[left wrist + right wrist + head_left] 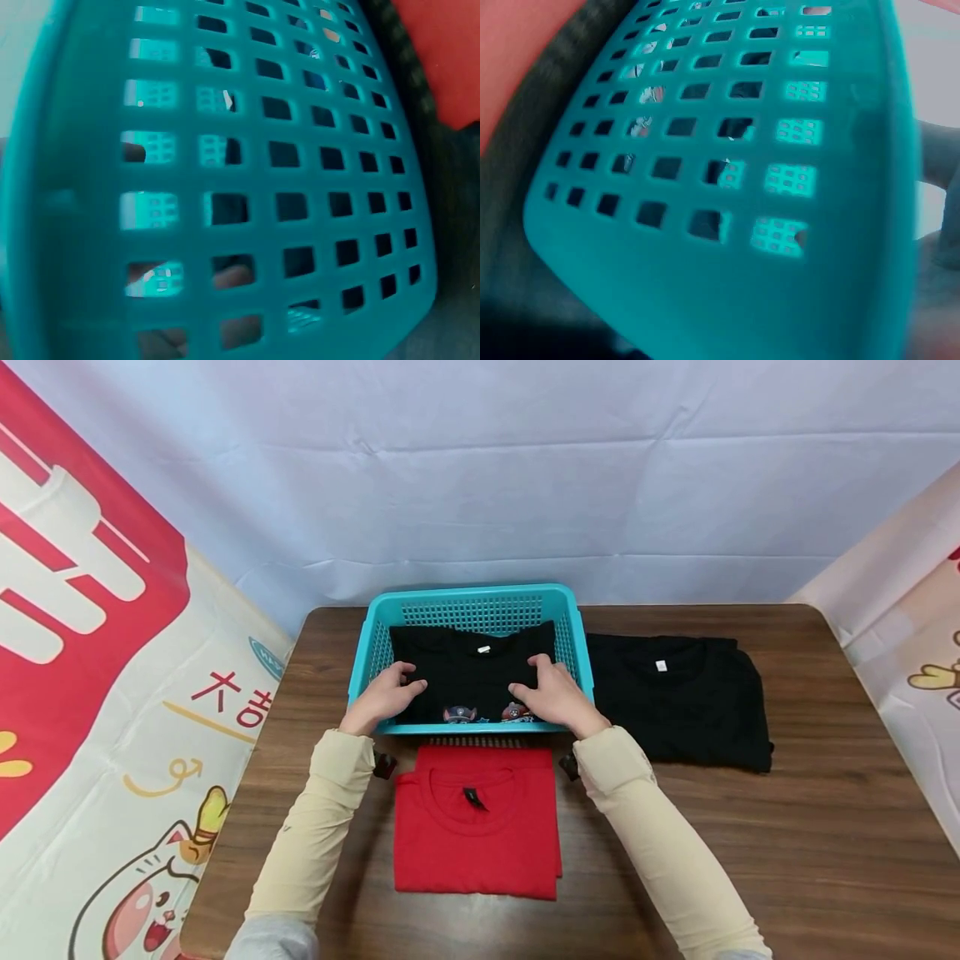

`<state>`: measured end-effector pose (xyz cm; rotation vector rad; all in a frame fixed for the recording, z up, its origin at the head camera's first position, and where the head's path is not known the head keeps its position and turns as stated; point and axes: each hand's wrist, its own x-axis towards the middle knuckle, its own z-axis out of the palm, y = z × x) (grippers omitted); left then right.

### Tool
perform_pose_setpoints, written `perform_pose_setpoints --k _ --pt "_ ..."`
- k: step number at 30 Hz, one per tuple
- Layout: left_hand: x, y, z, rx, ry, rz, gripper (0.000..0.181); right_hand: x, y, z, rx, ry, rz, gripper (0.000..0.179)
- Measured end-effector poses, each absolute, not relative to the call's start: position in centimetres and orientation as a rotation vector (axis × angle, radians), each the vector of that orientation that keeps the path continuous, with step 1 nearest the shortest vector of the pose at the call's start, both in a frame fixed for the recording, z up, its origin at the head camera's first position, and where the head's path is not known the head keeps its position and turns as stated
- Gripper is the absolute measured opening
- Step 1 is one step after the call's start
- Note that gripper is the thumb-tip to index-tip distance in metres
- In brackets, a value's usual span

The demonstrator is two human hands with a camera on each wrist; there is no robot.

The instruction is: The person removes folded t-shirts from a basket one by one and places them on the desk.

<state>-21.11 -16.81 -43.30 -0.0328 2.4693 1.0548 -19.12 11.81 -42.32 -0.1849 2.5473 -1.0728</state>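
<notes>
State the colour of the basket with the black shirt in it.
The basket is turquoise; it shows best in the head view.

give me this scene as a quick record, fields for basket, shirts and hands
basket: turquoise, mesh-sided, on a wooden table
inside: folded black shirt with white neck label
red shirt: folded, in front of basket
second black shirt: folded, right of basket
left hand: over basket's left end, thumb and fingers apart
right hand: over basket's right end, thumb and fingers apart

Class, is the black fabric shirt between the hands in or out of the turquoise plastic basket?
In: walls of the turquoise plastic basket surround the black fabric shirt on every side.
</notes>
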Motion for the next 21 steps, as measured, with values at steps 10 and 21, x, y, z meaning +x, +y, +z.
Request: perform_pose_setpoints --k 10,21 --pt "-21.4 -16.6 -43.8 -0.106 2.465 0.991 0.061 -20.6 11.8 -43.2 -0.017 2.411 -1.137 0.071" --pt "-22.2 -16.8 -44.7 -0.176 2.354 1.079 0.068 -21.4 11.9 -44.3 0.095 2.263 -1.155 0.087"
